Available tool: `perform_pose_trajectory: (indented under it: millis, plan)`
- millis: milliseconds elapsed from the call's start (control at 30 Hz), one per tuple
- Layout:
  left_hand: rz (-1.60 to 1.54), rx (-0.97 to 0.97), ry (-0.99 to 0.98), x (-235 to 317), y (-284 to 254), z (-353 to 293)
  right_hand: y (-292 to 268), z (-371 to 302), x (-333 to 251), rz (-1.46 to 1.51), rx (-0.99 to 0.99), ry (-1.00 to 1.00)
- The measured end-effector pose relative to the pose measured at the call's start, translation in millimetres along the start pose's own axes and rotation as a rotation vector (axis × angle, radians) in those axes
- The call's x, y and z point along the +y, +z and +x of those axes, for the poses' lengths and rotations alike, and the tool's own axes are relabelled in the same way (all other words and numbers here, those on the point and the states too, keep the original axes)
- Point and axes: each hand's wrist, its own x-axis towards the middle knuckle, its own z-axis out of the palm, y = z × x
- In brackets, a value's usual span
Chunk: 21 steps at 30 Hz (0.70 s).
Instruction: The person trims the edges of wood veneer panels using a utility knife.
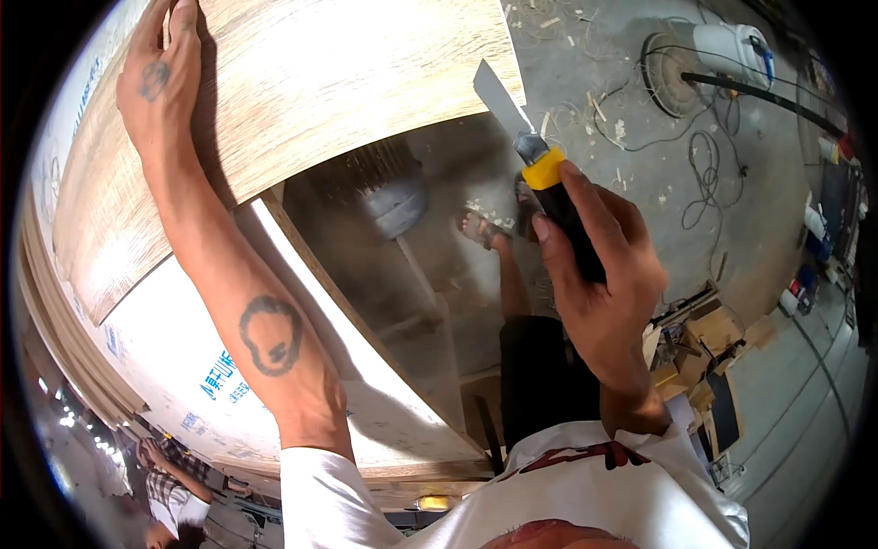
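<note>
1. Right hand [615,265]: fingers [590,203] and thumb pinch the black-and-yellow handled knife with a broad steel blade [542,170]; a loose pinch could let the handle twist under load.
2. The knife is near the right end of the pale wood-grain sheet [366,78], blade angled up and away; whether they touch cannot be told. A careless swing could nick the sheet's edge.
3. Left hand [165,82]: over the sheet, fingertips cropped, their grip unclear. Weak pressure could let the sheet slide on the white printed panel [174,320].
4. Below, a sandalled foot [480,227] would be exposed to a dropped knife.
</note>
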Motion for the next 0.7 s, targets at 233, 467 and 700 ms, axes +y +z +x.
perform_pose_trajectory:
  millis: [233,467,700]
  plan:
    - [-0.011,0.017,0.048,-2.1,4.1,0.2,-0.7,-0.7,-2.1,0.037,-0.014,0.074]
    - [0.009,0.005,0.064,-4.1,-0.8,2.0,2.3,-0.1,-1.5,0.017,0.011,0.007]
    - [0.0,0.005,0.057,0.8,-1.1,0.8,4.8,0.1,1.9,0.018,0.028,-0.057]
